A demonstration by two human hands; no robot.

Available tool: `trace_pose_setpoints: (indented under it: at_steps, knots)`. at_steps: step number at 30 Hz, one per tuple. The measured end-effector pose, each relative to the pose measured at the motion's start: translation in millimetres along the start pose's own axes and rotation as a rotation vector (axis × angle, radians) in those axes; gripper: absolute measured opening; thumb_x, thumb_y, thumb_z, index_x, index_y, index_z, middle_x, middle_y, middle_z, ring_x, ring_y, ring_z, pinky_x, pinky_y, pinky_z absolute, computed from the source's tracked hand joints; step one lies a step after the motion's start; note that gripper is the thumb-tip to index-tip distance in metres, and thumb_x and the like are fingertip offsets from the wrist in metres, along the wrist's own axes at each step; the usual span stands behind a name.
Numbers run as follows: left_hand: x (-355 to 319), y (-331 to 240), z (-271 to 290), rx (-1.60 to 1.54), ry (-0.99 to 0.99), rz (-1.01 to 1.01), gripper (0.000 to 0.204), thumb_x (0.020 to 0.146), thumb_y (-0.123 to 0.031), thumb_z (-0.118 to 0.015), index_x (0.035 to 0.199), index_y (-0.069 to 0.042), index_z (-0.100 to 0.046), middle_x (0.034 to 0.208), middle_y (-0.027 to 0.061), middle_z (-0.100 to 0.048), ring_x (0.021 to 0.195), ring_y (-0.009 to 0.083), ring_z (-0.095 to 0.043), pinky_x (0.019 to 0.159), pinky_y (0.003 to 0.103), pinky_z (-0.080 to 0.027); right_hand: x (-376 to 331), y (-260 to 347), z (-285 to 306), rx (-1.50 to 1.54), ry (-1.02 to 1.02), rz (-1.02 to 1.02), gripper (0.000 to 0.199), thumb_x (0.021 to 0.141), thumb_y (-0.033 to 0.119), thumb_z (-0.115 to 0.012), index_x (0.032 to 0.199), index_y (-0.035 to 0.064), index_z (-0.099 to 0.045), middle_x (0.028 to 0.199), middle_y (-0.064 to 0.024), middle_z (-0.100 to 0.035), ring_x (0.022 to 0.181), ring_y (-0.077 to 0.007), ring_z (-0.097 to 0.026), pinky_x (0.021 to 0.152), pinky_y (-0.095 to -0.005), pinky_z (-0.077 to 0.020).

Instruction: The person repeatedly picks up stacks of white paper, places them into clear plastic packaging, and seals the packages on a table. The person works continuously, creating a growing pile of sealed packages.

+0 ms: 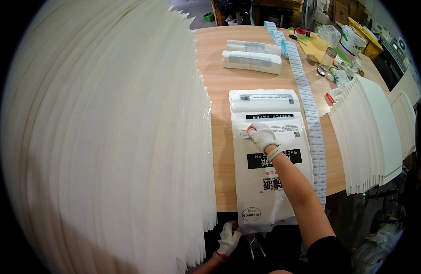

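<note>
A stack of clear plastic packaging bags (279, 201) with black printed panels lies on the wooden table, its near end reaching the table's front edge. My right hand (262, 137), in a white glove with bare fingertips, lies over the upper part of the top bag. Its fingers are bent and close together, at a small pale label-like rectangle (244, 135); whether they pinch it is unclear. By the bags' near left corner is my left hand (228, 238), also gloved. Its fingers are curled at the bag's edge and partly hidden.
A huge pile of white sheets or sleeves (114, 137) fills the left side. Right of the bags runs a long label strip (311, 109). Two banded white bundles (251, 62) lie farther back. More white stacks (363, 132), scissors (294, 37), tape and a bucket (352, 41) stand right.
</note>
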State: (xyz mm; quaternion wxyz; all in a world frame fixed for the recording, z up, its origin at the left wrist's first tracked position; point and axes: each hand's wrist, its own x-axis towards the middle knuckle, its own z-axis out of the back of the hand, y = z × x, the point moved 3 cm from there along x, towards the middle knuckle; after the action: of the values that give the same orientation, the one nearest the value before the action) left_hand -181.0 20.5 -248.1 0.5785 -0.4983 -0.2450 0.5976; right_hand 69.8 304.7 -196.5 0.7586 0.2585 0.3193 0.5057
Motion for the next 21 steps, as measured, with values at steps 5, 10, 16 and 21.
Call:
trace_pose_setpoints:
  at_steps: [5,10,16,21]
  knots:
    - [-0.4,3.2,0.7,0.014,0.026,0.015,0.032,0.075,-0.013,-0.057,0.103,0.003,-0.053,0.097,0.0209,-0.055,0.088,0.0348,-0.057,0.076,0.039,-0.046,-3.2,-0.1,1.5,0.192,0.031,-0.074,0.018,0.079,0.023,-0.052,0.082,0.009,-0.063,0.063,-0.0068,-0.06,0.056,-0.0158,-0.058,0.058,-0.0297,-0.0455]
    - [2.8,-1.8,1.9,-0.001,0.034,0.022,0.032,0.075,-0.013,-0.057,0.103,0.003,-0.054,0.096,0.0206,-0.056,0.087,0.0342,-0.057,0.075,0.039,-0.046,-0.2,-2.1,-2.3,0.003,-0.013,-0.02,0.018,0.078,0.024,-0.052,0.083,0.0104,-0.063,0.076,-0.0094,-0.063,0.07,-0.0227,-0.06,0.065,-0.0328,-0.046]
    - [2.1,8.8,-6.9,-0.032,0.058,0.071,0.033,0.076,-0.014,-0.057,0.104,0.003,-0.053,0.094,0.0204,-0.056,0.085,0.0337,-0.057,0.072,0.039,-0.046,3.0,-1.3,-3.9,-0.086,0.0,-0.019,0.019,0.078,0.026,-0.051,0.084,0.0119,-0.062,0.086,-0.0114,-0.063,0.082,-0.029,-0.058,0.071,-0.0363,-0.0455]
    - [1.4,13.5,-9.1,-0.014,0.062,0.004,0.032,0.078,-0.016,-0.057,0.104,0.003,-0.053,0.091,0.0195,-0.055,0.083,0.0329,-0.057,0.07,0.039,-0.046,2.6,-0.5,-6.9,-0.156,-0.074,0.107,0.019,0.078,0.025,-0.051,0.082,0.0098,-0.062,0.077,-0.0115,-0.062,0.075,-0.0268,-0.059,0.067,-0.0354,-0.0452]
